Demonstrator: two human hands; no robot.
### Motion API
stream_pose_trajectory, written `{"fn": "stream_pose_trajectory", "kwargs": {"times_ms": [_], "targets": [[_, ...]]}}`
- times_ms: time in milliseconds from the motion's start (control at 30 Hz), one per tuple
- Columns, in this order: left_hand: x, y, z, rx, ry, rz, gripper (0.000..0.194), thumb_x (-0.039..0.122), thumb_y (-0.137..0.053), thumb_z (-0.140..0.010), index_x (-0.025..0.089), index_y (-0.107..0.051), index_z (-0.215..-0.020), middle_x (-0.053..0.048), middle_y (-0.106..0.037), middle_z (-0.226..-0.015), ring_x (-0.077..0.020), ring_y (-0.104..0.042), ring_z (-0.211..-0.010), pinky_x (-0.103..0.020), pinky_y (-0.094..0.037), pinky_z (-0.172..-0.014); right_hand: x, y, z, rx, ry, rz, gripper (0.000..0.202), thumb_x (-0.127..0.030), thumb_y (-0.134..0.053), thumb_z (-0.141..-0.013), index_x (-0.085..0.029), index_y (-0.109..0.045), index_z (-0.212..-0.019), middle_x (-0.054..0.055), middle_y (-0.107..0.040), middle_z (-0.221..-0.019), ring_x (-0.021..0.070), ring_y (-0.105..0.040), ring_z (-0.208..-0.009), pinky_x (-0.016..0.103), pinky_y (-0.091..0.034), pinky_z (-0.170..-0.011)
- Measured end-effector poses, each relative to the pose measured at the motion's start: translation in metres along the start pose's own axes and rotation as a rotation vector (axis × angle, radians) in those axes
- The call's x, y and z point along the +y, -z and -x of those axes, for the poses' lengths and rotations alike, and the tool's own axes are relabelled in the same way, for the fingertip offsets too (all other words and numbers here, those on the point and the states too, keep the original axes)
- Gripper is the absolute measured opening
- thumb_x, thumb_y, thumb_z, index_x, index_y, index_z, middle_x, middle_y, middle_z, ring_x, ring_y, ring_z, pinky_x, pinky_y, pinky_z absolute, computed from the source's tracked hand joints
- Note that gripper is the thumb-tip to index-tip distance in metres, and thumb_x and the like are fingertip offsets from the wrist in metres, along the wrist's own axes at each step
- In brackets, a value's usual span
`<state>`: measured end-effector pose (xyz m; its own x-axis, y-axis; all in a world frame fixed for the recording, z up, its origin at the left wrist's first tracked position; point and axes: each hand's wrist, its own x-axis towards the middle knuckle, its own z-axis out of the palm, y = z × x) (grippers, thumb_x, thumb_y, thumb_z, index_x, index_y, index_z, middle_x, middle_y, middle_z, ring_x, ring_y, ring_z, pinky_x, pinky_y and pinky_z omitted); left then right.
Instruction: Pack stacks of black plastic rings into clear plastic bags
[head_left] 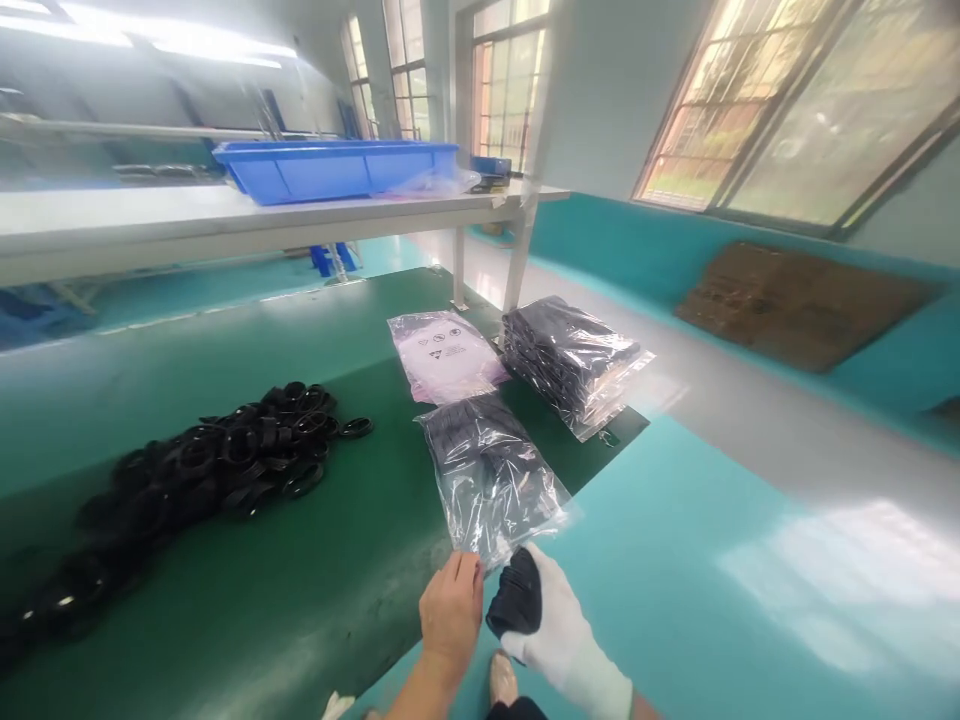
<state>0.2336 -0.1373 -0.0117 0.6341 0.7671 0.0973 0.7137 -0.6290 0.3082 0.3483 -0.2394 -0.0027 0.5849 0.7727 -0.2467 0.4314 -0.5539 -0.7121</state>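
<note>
My left hand (452, 607) is bare and closed at the near edge of a clear plastic bag (495, 500), its fingertips pinching the film. Black rings packed in rows fill the far part of that bag, which lies on the green table mat (360, 570). In a white glove, my right hand (559, 620) wraps round a bundle of black rings (519, 597), just right of the bag's near end. A large heap of loose black rings (240, 445) spreads over the mat on the left.
Behind the bag lie a pinkish printed plastic bag (444, 352) and a stack of filled clear bags (566, 355). A white table (120, 225) with a blue tray (337, 170) stands beyond. Flattened brown cardboard (802, 300) leans against the right wall.
</note>
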Motion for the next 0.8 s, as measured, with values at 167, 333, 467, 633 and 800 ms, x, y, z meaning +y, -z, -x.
{"fn": "stream_pose_trajectory", "kwargs": {"times_ms": [167, 333, 467, 633, 800], "targets": [[0.005, 0.006, 0.003, 0.09, 0.055, 0.175, 0.023, 0.027, -0.033, -0.088, 0.025, -0.057, -0.085, 0.0, -0.061, -0.081, -0.0124, -0.059, -0.071, -0.021, -0.043, -0.063, -0.004, 0.013, -0.034, -0.168, 0.219, 0.127, 0.093, -0.024, -0.063, -0.045, -0.011, -0.031, -0.132, 0.013, -0.046, -0.122, 0.029, -0.039, -0.116, 0.04, -0.025, -0.102], [0.003, 0.003, 0.0, 0.193, 0.067, 0.295, 0.023, 0.032, -0.036, -0.087, 0.025, -0.058, -0.083, -0.001, -0.06, -0.075, -0.0125, -0.059, -0.064, -0.021, -0.044, -0.058, -0.009, 0.022, -0.069, -0.168, 0.196, -0.131, 0.094, -0.026, -0.063, -0.048, -0.013, -0.026, -0.134, 0.012, -0.038, -0.13, 0.0265, -0.035, -0.12, 0.037, -0.027, -0.102], [0.001, -0.004, -0.002, 0.247, 0.073, 0.377, 0.022, 0.033, -0.038, -0.086, 0.024, -0.057, -0.08, 0.0, -0.059, -0.069, -0.0117, -0.057, -0.06, -0.021, -0.045, -0.059, -0.015, 0.018, -0.088, -0.151, 0.253, -0.119, 0.097, -0.026, -0.063, -0.049, -0.012, -0.022, -0.136, 0.013, -0.035, -0.132, 0.0275, -0.029, -0.124, 0.038, -0.023, -0.104], [0.002, -0.016, -0.002, 0.283, 0.012, 0.396, 0.02, 0.026, -0.04, -0.085, 0.024, -0.053, -0.07, 0.001, -0.056, -0.062, -0.0105, -0.055, -0.056, -0.021, -0.046, -0.057, -0.027, 0.0, -0.097, -0.114, 0.183, 0.027, 0.097, -0.027, -0.064, -0.051, -0.012, -0.021, -0.137, 0.013, -0.035, -0.133, 0.0312, -0.026, -0.125, 0.042, -0.02, -0.105], [0.004, -0.023, -0.004, 0.309, -0.084, 0.32, 0.024, 0.02, -0.041, -0.083, 0.024, -0.053, -0.062, 0.001, -0.055, -0.057, -0.0104, -0.053, -0.051, -0.021, -0.044, -0.051, -0.043, -0.024, -0.098, 0.052, 0.06, 0.017, 0.094, -0.035, -0.061, -0.06, -0.016, -0.015, -0.139, 0.011, -0.032, -0.136, 0.0306, -0.024, -0.127, 0.04, -0.02, -0.106]]}}
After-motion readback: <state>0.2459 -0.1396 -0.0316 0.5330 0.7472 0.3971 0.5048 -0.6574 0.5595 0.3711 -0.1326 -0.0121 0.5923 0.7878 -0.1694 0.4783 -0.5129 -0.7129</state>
